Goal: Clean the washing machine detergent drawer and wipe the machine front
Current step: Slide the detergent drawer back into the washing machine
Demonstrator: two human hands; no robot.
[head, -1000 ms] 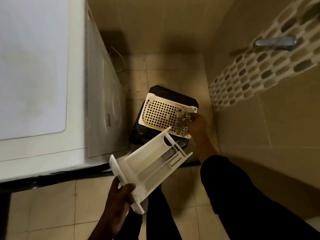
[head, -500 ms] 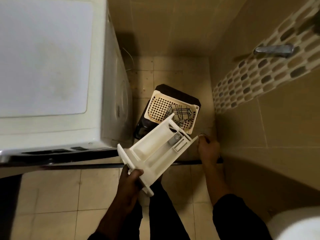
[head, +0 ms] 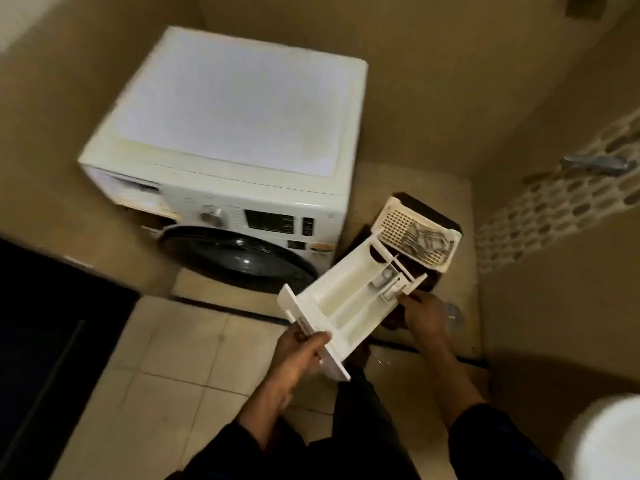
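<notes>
While drawer (head: pixel 346 299) is held, basket (head: pixel 393 221) just beyond

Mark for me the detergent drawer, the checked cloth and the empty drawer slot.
detergent drawer (head: pixel 343 297), head view, floor of its large compartment.
checked cloth (head: pixel 424 239), head view, middle of its folds.
drawer slot (head: pixel 136 192), head view, middle of the opening.

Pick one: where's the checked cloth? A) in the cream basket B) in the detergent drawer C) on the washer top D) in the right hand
A: the checked cloth lies inside the cream basket, past the far end of the detergent drawer.
</notes>
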